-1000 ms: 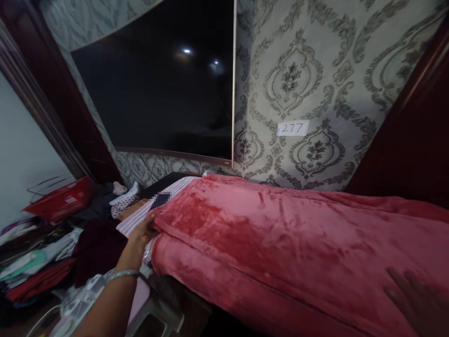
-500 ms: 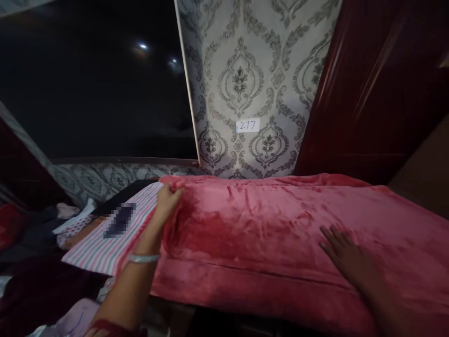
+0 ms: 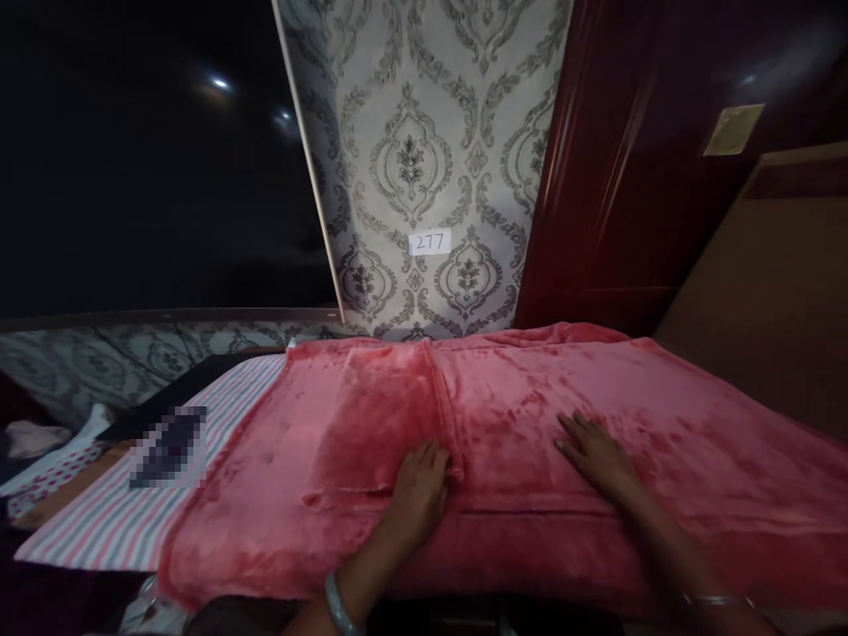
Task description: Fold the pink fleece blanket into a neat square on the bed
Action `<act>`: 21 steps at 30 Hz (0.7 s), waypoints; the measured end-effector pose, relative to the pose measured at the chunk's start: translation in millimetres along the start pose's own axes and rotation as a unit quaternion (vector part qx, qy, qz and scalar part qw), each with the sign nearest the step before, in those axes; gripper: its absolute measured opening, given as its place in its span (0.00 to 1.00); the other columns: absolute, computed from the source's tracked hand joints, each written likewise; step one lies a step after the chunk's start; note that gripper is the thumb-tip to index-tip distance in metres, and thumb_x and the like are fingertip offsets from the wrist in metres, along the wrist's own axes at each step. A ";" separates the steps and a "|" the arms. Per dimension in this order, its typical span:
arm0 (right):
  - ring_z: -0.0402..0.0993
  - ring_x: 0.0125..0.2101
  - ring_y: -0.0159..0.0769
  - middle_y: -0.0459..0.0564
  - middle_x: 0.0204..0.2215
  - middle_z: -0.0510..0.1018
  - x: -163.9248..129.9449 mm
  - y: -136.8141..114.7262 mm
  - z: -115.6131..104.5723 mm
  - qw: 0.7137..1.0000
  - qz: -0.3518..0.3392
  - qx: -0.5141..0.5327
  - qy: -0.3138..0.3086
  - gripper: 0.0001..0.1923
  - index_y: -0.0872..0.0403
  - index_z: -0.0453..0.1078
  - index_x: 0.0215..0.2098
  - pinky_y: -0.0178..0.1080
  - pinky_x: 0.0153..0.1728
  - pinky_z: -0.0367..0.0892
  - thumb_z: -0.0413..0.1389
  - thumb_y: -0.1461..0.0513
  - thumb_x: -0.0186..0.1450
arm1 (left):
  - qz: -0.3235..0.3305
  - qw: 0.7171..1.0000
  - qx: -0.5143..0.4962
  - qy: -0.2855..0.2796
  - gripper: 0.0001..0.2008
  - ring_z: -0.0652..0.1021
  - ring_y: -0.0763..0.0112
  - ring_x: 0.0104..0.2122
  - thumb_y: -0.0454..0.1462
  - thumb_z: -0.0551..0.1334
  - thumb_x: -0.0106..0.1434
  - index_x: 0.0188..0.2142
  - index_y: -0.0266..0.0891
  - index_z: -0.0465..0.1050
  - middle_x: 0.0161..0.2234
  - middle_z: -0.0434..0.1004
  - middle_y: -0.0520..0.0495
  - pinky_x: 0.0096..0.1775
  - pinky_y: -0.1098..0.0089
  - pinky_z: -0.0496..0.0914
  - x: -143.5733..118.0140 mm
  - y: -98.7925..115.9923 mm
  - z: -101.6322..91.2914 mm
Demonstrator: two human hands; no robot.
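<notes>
A plush pink-red blanket (image 3: 517, 389) lies spread across a raised surface, with its left part folded over into a smaller flap (image 3: 381, 415). At the flap's near right corner is my left hand (image 3: 420, 490), its fingers curled and close together on the fabric; a bracelet circles the wrist. My right hand (image 3: 596, 455) rests flat on the blanket to the right, fingers spread, holding nothing. Left of the blanket, a striped cloth (image 3: 112, 521) shows from underneath, with a blurred dark patch on it.
A large dark screen (image 3: 152, 168) stands behind on the left. Patterned wallpaper (image 3: 457, 159) bears a paper label (image 3: 430, 242) reading 277. Dark red panelling (image 3: 616, 159) and a brown box-like panel (image 3: 775, 291) are at the right. Dotted cloth (image 3: 56, 477) lies far left.
My left hand has moved right and nearer, bringing the blanket's left part over into a flap. My right hand stays flat on the blanket. The view has shifted right.
</notes>
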State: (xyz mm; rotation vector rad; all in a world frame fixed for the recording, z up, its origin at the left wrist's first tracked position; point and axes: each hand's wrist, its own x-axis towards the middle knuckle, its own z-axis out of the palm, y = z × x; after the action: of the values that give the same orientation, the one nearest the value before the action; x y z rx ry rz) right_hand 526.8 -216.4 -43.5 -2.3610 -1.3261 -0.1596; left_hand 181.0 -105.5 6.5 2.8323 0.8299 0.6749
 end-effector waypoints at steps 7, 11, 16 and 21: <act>0.77 0.49 0.47 0.56 0.50 0.80 45.9 -127.8 -2.8 0.924 -0.015 0.378 -0.062 0.24 0.52 0.73 0.55 0.48 0.52 0.71 0.57 0.59 0.60 | 0.038 0.988 -0.041 0.143 0.16 0.81 0.60 0.41 0.25 0.54 0.59 0.43 0.38 0.74 0.42 0.82 0.40 0.44 0.59 0.77 -3.5 -12.6 5.6; 0.79 0.29 0.36 0.54 0.38 0.81 77.4 -195.5 10.7 0.816 0.115 0.534 -0.190 0.30 0.56 0.61 0.65 0.40 0.34 0.76 0.56 0.59 0.65 | 0.053 0.975 -0.054 0.207 0.16 0.82 0.62 0.36 0.25 0.53 0.59 0.41 0.39 0.73 0.38 0.82 0.41 0.38 0.64 0.77 -2.6 -10.7 -4.5; 0.76 0.24 0.33 0.50 0.31 0.80 114.2 -230.3 27.2 0.801 0.114 0.551 -0.204 0.35 0.56 0.49 0.71 0.39 0.29 0.75 0.53 0.57 0.68 | 0.077 0.972 -0.046 0.219 0.17 0.81 0.63 0.34 0.24 0.53 0.56 0.39 0.40 0.73 0.36 0.82 0.43 0.35 0.66 0.77 -2.7 -10.4 -3.5; 0.79 0.39 0.36 0.50 0.46 0.81 144.8 -255.6 35.2 0.813 0.049 0.560 -0.149 0.38 0.49 0.57 0.68 0.41 0.43 0.75 0.56 0.66 0.60 | 0.077 0.972 -0.035 0.219 0.18 0.81 0.63 0.33 0.24 0.53 0.56 0.42 0.40 0.72 0.36 0.82 0.43 0.35 0.65 0.76 1.0 -11.5 -6.0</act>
State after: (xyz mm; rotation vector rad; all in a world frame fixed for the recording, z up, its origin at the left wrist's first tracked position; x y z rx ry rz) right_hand 386.9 28.2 46.8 -1.4121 -0.9590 0.8365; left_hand 173.5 -95.3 9.7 2.7391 0.6202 1.3569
